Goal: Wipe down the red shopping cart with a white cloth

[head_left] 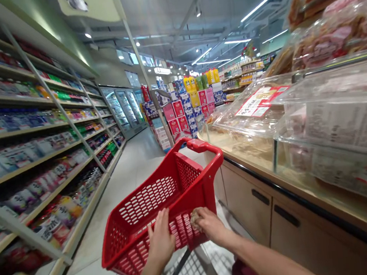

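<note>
A red plastic shopping basket cart [193, 200] stands in front of me, its inside bare and its sides full of slots. My left hand [161, 240] lies against the near side, with fingers stretched out along the upper edge. In my right hand [209, 224] is a crumpled, greyish-beige cloth [196, 219], pressed to the slotted outer wall near the handle end. My fingers are closed around the cloth and partly hide it. The cart's handle [199, 144] rises at the far right end. Below, part of a dark frame bar [176, 271] shows.
Shelves of bottles and packets [41, 161] line the left. At right, a wooden counter [241, 192] holds clear plastic food boxes [333, 126]. Stacked cartons [178, 120] and a grey pole stand beyond the cart. Glass-door fridges [123, 109] are at the aisle's end.
</note>
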{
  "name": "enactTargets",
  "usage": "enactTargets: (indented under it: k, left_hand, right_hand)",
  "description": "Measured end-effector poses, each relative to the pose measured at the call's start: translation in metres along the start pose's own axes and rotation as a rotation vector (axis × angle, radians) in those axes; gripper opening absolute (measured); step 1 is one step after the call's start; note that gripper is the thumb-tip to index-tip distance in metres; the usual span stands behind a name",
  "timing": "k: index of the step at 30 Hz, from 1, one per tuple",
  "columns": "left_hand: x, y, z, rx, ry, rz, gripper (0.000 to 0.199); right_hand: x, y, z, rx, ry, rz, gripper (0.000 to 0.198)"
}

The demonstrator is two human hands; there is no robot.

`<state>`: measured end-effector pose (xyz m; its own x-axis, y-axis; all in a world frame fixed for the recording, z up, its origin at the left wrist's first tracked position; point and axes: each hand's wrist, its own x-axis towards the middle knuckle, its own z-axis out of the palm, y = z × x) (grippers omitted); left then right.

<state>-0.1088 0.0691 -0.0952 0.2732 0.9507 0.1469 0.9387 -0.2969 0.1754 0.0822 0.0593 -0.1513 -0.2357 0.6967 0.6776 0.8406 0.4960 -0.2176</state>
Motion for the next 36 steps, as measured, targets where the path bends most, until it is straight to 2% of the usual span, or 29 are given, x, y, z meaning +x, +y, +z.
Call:
enactTargets:
  k: [5, 9, 10, 12, 15, 16, 18, 21, 22, 24, 27, 29, 31, 34, 36]
  left_hand:
    - [0.007, 0.013, -0.004, -0.043, 0.027, -0.074, 0.063]
    - [0.016, 0.029, -0.005, -0.051, -0.002, -0.035, 0.069]
    - [0.018, 0.033, -0.004, -0.046, -0.02, -0.034, 0.07]
    - [0.02, 0.036, -0.004, -0.032, -0.036, -0.054, 0.07]
    - [0.022, 0.037, -0.006, -0.001, -0.012, -0.089, 0.066]
    - [0.022, 0.036, -0.007, 0.012, -0.002, -0.101, 0.065]
    - [0.023, 0.035, -0.008, 0.031, 0.015, -0.106, 0.064]
    - [0.022, 0.034, -0.006, 0.038, 0.029, -0.08, 0.066]
    - [0.022, 0.033, -0.006, 0.037, 0.032, -0.073, 0.066]
    - [0.02, 0.033, -0.003, 0.035, 0.043, -0.074, 0.066]
    - [0.017, 0.033, 0.0, 0.036, 0.064, -0.089, 0.066]
    - [0.016, 0.034, 0.002, 0.032, 0.066, -0.094, 0.067]
    - [0.016, 0.036, 0.003, 0.024, 0.062, -0.094, 0.067]
    - [0.015, 0.04, 0.003, 0.012, 0.073, -0.083, 0.066]
    - [0.015, 0.041, 0.004, 0.006, 0.087, -0.076, 0.065]
  right_hand:
    - [0.015, 0.013, -0.019, -0.001, 0.164, 0.098, 0.023]
    - [0.007, 0.016, -0.013, -0.045, -0.029, 0.05, 0.014]
    - [0.005, 0.016, -0.014, -0.035, -0.037, 0.046, 0.014]
    - [0.01, 0.02, -0.023, 0.008, 0.072, 0.061, 0.017]
    - [0.031, 0.03, -0.046, 0.041, 0.343, 0.117, 0.028]
    - [0.036, 0.033, -0.051, 0.037, 0.393, 0.127, 0.03]
    - [0.035, 0.037, -0.053, 0.024, 0.373, 0.118, 0.029]
    - [0.013, 0.04, -0.047, 0.031, 0.205, 0.032, 0.021]
    - [0.009, 0.042, -0.048, 0.034, 0.197, 0.024, 0.021]
    - [0.013, 0.053, -0.059, 0.033, 0.278, 0.062, 0.025]
    - [0.046, 0.075, -0.086, -0.006, 0.455, 0.197, 0.039]
    - [0.064, 0.079, -0.093, -0.017, 0.499, 0.248, 0.041]
    - [0.066, 0.068, -0.086, 0.017, 0.475, 0.207, 0.039]
    - [0.053, 0.044, -0.067, 0.061, 0.302, 0.003, 0.03]
    - [0.05, 0.043, -0.069, 0.021, 0.245, -0.053, 0.025]
